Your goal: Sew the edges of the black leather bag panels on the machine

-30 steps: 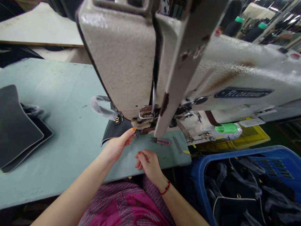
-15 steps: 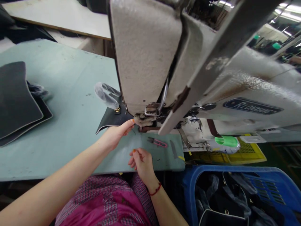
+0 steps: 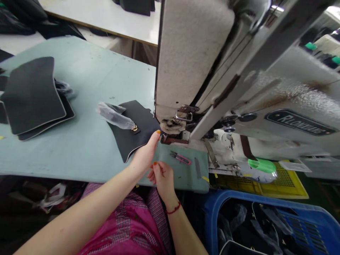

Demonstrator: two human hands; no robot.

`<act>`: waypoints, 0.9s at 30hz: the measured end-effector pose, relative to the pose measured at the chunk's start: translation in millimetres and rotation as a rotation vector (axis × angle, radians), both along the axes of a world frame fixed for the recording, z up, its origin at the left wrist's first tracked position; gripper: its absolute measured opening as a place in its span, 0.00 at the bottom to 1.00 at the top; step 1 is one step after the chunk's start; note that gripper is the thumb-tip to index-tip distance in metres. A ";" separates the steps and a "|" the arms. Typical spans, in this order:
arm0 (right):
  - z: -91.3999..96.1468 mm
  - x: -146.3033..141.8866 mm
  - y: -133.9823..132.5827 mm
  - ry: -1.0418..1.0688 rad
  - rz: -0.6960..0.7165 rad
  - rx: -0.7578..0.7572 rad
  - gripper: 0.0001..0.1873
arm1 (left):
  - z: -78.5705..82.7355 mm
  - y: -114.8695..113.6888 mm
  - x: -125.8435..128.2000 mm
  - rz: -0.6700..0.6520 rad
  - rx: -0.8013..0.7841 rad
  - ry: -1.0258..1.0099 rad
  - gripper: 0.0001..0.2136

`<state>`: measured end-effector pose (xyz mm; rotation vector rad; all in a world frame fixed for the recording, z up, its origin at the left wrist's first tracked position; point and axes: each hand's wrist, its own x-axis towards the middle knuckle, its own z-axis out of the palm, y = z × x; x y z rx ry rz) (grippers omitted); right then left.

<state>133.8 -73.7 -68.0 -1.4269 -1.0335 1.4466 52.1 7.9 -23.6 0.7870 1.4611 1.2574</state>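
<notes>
The left hand [image 3: 145, 152] keeps a narrow pinch on the near right edge of a black, pale-edged bag panel [image 3: 143, 122], its thumb on top and its fingers mostly hidden. The panel lies on the tabletop [image 3: 92, 152], spreading left of and beyond the grip; its right edge reaches the sewing machine's needle area, though whether it sits under the foot cannot be seen.

Just nearer the body and right of the grip, the right hand [image 3: 164, 177] is loosely curled; it is not possible to tell whether it holds anything. A red bracelet [image 3: 174, 209] circles that wrist.

Beyond the thumb, to the left, a gold-coloured buckle [image 3: 135, 128] joins the panel to a handle in clear plastic wrap [image 3: 117, 117]. The sewing machine [image 3: 193, 53] rises beyond and right of the grip. Pink-handled thread snips [image 3: 181, 158] lie to the right, with a flat grey strip [image 3: 198, 168] past them.

Farther right stand a blue basket [image 3: 212, 226] of black bag pieces and a yellow crate [image 3: 300, 191]. Well to the left rests a stack of black panels [image 3: 37, 95]; farthest off is a white table [image 3: 101, 14].
</notes>
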 end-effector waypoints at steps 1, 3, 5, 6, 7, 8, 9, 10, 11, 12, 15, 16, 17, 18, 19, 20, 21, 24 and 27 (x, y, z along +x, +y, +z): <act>-1.2 -0.4 0.0 0.001 -0.009 0.005 0.18 | -3.0 -4.0 6.3 0.036 0.002 0.014 0.24; -3.3 -1.0 0.3 -0.001 -0.039 0.034 0.15 | -8.7 -11.1 18.8 0.096 -0.013 0.017 0.26; -3.4 -0.5 1.1 -0.017 -0.072 0.095 0.10 | -12.1 -16.0 30.1 0.149 -0.016 0.022 0.27; -2.3 0.3 1.7 -0.032 -0.086 0.127 0.08 | -12.5 -17.3 34.8 0.173 -0.019 0.022 0.27; -0.2 1.6 2.5 -0.051 -0.104 0.152 0.08 | -11.9 -18.1 38.6 0.191 -0.021 0.017 0.27; 2.8 3.5 3.5 -0.071 -0.129 0.166 0.09 | -10.5 -18.8 41.5 0.200 -0.022 0.010 0.27; 6.8 5.9 4.7 -0.089 -0.166 0.168 0.10 | -8.7 -20.1 43.5 0.201 -0.021 0.000 0.27; 11.7 8.6 6.2 -0.105 -0.207 0.165 0.12 | -6.8 -23.0 44.4 0.191 -0.018 -0.010 0.26; 17.4 11.4 8.2 -0.123 -0.249 0.166 0.15 | -5.4 -28.4 44.2 0.172 -0.018 -0.020 0.26; 23.7 14.0 10.6 -0.147 -0.286 0.174 0.16 | -5.3 -37.0 42.4 0.157 -0.020 -0.026 0.25; 44.5 17.0 21.5 -0.222 -0.302 0.223 0.19 | -16.9 -83.1 21.7 0.129 0.009 -0.015 0.24; 51.3 15.6 26.3 -0.232 -0.278 0.242 0.19 | -24.5 -102.1 7.2 0.103 0.050 0.002 0.24; 57.5 13.1 31.5 -0.234 -0.245 0.258 0.21 | -32.9 -119.9 -11.9 0.057 0.080 0.040 0.25; 63.1 9.6 37.0 -0.233 -0.208 0.271 0.22 | -40.9 -134.2 -35.1 0.048 0.103 0.114 0.24; 67.9 5.5 42.5 -0.237 -0.178 0.281 0.24 | -47.0 -143.0 -61.2 0.049 0.137 0.218 0.23; 71.7 1.0 47.5 -0.251 -0.161 0.289 0.26 | -50.4 -144.8 -88.4 0.024 0.202 0.343 0.23; 74.4 -3.5 51.8 -0.270 -0.151 0.294 0.27 | -50.6 -139.0 -114.3 -0.033 0.280 0.484 0.24; 75.6 -15.4 58.1 -0.307 -0.164 0.300 0.27 | -36.2 -83.4 -164.8 -0.473 0.483 0.922 0.27; 69.8 -22.9 55.2 -0.327 -0.202 0.311 0.25 | -19.3 -5.3 -167.7 -0.838 0.697 1.152 0.38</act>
